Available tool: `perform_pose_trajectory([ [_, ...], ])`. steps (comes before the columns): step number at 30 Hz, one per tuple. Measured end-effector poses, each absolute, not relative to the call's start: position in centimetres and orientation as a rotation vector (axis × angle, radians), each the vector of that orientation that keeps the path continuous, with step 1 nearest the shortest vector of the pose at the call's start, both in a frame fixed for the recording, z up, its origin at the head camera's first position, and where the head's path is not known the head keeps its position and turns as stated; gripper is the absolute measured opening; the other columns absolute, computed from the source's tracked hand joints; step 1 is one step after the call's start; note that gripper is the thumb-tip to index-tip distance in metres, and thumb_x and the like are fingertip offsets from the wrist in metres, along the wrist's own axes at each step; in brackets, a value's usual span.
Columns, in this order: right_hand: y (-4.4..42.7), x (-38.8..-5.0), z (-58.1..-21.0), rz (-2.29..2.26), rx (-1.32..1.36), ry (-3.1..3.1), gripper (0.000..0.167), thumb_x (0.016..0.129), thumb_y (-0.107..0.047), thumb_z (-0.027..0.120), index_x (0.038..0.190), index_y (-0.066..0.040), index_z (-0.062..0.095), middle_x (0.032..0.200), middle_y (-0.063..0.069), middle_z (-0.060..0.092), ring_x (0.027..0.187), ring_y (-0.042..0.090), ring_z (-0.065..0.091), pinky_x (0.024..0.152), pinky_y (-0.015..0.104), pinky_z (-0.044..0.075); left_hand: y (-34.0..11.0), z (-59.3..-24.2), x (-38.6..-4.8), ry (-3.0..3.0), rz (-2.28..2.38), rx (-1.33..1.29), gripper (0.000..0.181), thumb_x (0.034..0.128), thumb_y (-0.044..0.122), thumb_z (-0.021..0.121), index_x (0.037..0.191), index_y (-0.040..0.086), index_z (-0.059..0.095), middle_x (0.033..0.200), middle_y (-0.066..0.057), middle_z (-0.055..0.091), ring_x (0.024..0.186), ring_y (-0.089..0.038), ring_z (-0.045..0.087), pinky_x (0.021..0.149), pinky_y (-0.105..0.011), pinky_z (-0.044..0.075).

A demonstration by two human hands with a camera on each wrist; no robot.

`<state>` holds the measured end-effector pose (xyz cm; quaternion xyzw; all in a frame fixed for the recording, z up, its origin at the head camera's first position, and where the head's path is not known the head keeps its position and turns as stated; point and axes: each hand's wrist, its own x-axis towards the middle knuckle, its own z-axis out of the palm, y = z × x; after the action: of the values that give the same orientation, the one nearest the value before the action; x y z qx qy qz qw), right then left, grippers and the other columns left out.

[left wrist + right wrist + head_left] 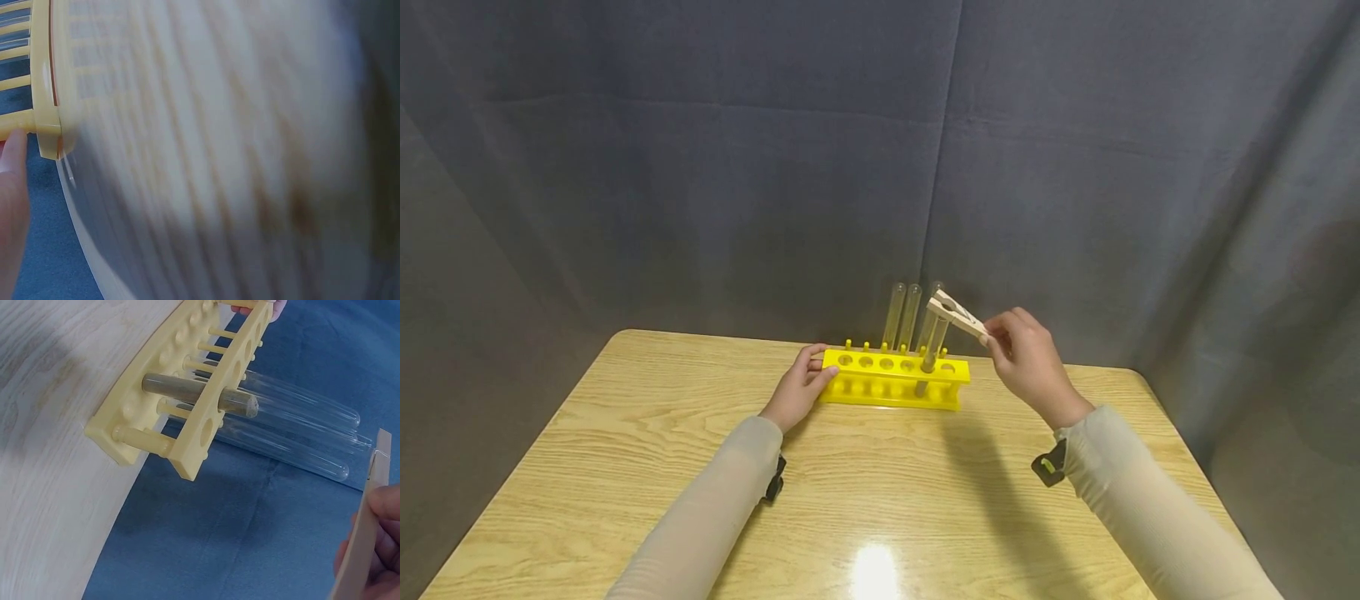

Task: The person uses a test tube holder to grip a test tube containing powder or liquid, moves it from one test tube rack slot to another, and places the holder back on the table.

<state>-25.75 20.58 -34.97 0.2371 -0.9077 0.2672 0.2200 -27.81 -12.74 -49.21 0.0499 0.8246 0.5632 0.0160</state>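
A yellow test tube rack (887,400) stands near the table's back edge. My left hand (799,385) grips its left end, thumb at the front. In my right hand (1026,358) is a wooden test tube holder (962,318), pinched near its rear end. The holder's jaws are around the upper part of a glass test tube (935,343), which stands slightly tilted in a hole toward the rack's right end. Greyish material (181,389) fills its lower part, seen in the right wrist view. The left wrist view shows a finger (14,169) touching the rack's end (49,134).
Behind the holes, several clear test tubes (894,315) sit upside down on the rack's pegs, close to the held tube. The wood-grain table (850,483) extends toward me. A dark grey curtain (775,208) hangs behind the table.
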Motion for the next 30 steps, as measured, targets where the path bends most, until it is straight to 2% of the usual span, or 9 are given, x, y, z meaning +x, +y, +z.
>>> perform_pose_trajectory([
  [9,20.7,-25.6,-35.7,0.843,0.566,-2.491,0.008,0.092,0.005,0.066,0.101,0.007,0.067,0.087,0.014,0.058,0.074,0.023,0.051,0.065,0.031,0.042,-12.8,-49.2,-27.8,2.568,1.754,0.155,0.055,0.1056,0.032,0.057,0.153,0.015,0.035,0.135,-0.018,0.053,0.127,-0.036,0.056,0.111,-0.048,0.042],
  [17,21.3,-25.5,-36.6,0.909,0.469,-2.519,0.010,0.094,0.002,0.066,0.103,0.007,0.066,0.090,0.015,0.057,0.077,0.024,0.051,0.067,0.030,0.042,-12.7,-49.2,-27.8,2.556,1.761,0.172,0.056,0.1055,0.032,0.057,0.154,0.014,0.034,0.136,-0.018,0.052,0.127,-0.036,0.055,0.111,-0.049,0.042],
  [26,21.7,-25.2,-37.8,0.949,0.393,-2.535,0.013,0.096,-0.001,0.066,0.106,0.008,0.065,0.093,0.017,0.058,0.079,0.027,0.054,0.069,0.034,0.044,-12.7,-49.1,-27.7,2.553,1.758,0.162,0.057,0.1060,0.031,0.056,0.154,0.013,0.033,0.136,-0.018,0.052,0.128,-0.035,0.055,0.112,-0.048,0.041],
  [30,21.9,-25.2,-38.4,0.949,0.382,-2.533,0.013,0.096,0.000,0.066,0.105,0.008,0.066,0.092,0.017,0.059,0.080,0.027,0.056,0.067,0.030,0.045,-12.7,-49.0,-27.6,2.547,1.767,0.174,0.056,0.1065,0.030,0.056,0.155,0.012,0.032,0.138,-0.019,0.052,0.129,-0.035,0.054,0.112,-0.048,0.041],
])
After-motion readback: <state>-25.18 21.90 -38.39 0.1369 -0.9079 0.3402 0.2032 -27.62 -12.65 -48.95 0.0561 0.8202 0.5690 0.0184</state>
